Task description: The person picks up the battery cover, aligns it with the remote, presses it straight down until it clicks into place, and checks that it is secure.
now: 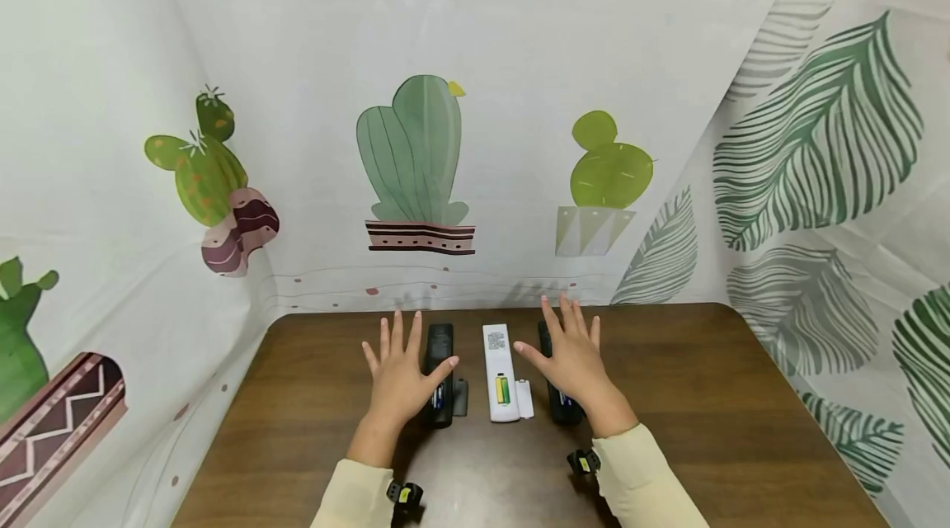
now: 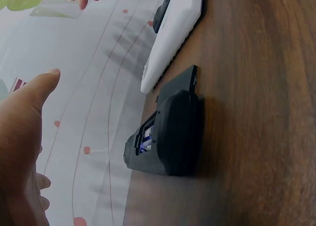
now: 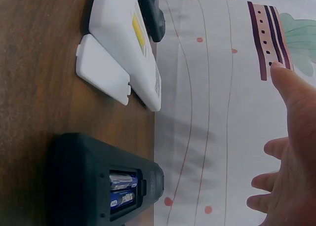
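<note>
The left black remote point(image 1: 441, 353), white remote point(image 1: 497, 361) and right black remote point(image 3: 86, 179) lay back-up in a row on the tabletop point(image 1: 668, 379), presumably so that their uncovered battery bays point(image 3: 140, 191) faced you. You held your left hand point(image 1: 401, 384) and right hand point(image 1: 577, 361) forward, raised near the two black remotes, with the fingers point(image 1: 397, 334) of both spread and gripping nothing.

Clock read in the head view, from the white remote point(image 1: 493, 356): smooth plastic there, faintly glossy, likewise on the white cover point(image 3: 102, 68) between 4 and 5 o'clock. Matt black plastic on the black remote point(image 2: 177, 132) at 9 o'clock and the dark remote point(image 3: 81, 169) at 3 o'clock. Shiny wrapping on the latter's batteries point(image 3: 122, 190). Smooth wood-grain worktop point(image 1: 297, 429), glossy at 6 o'clock. Lightly creased matt cloth for the backdrop point(image 1: 512, 33) at 12 o'clock. Matt cloth for the left sleeve point(image 1: 352, 497) at 8 o'clock and right sleeve point(image 1: 644, 470) at 4 o'clock.
</note>
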Action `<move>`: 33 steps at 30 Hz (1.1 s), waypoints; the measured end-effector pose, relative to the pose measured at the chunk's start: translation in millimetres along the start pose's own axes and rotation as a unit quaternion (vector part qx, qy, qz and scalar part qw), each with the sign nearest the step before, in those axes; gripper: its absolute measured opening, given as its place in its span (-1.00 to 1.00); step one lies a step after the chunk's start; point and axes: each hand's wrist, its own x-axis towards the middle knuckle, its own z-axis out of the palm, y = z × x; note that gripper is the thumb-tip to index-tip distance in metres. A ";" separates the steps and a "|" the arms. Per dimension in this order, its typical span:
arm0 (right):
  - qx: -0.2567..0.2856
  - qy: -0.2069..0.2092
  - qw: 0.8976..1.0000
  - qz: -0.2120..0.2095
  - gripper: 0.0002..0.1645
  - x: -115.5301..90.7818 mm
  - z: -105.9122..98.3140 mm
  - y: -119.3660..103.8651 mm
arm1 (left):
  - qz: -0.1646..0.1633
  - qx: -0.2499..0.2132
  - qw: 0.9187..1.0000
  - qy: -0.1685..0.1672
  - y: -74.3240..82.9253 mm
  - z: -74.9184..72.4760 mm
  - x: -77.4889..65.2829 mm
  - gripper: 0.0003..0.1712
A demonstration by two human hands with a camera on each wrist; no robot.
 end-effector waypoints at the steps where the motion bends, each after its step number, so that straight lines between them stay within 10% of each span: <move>1: -0.001 -0.002 1.000 0.000 0.17 -0.1 0.3 0.6 | 0.000 -0.002 1.000 0.001 -0.3 0.5 -0.3 0.20; 33: 0.054 -0.013 0.998 -0.036 0.10 -1.2 4.0 -4.2 | -0.020 -0.039 0.999 -0.007 -7.1 0.2 -3.7 0.19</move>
